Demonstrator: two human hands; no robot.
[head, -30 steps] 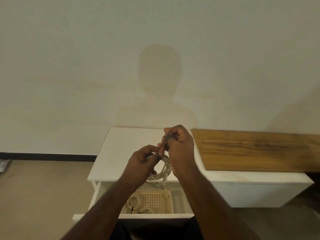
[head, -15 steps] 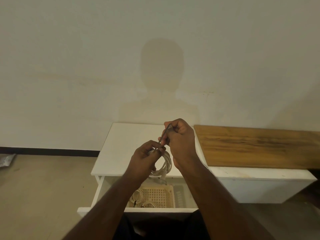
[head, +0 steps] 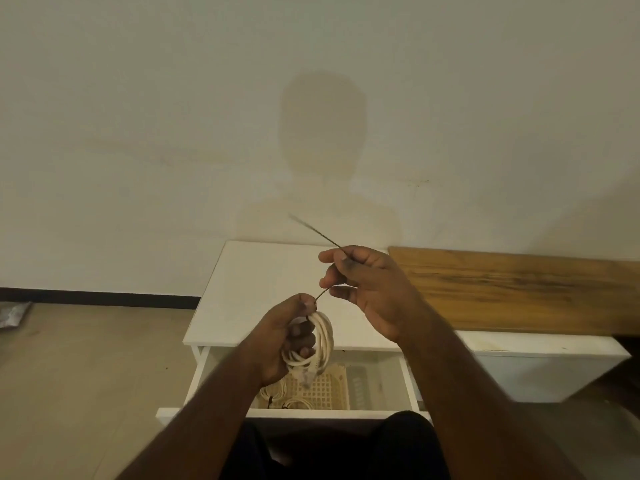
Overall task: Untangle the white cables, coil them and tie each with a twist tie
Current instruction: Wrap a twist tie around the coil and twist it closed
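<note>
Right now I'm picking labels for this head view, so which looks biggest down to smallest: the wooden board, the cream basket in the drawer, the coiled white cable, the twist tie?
1. wooden board
2. cream basket, partly hidden by the left hand
3. coiled white cable; it is nearer the camera than the basket, so that order is unsure
4. twist tie, thin

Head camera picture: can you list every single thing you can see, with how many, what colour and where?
coiled cable: one, white, held in left hand
twist tie: one, dark, from coil up through right hand
basket: one, beige, in open drawer
tied cable coils: at least two, white, in basket
drawer: one, white, pulled open
cabinet: one, white, against wall
wooden board: one, brown, on cabinet, right
left hand: grips coil
right hand: pinches twist tie
</note>
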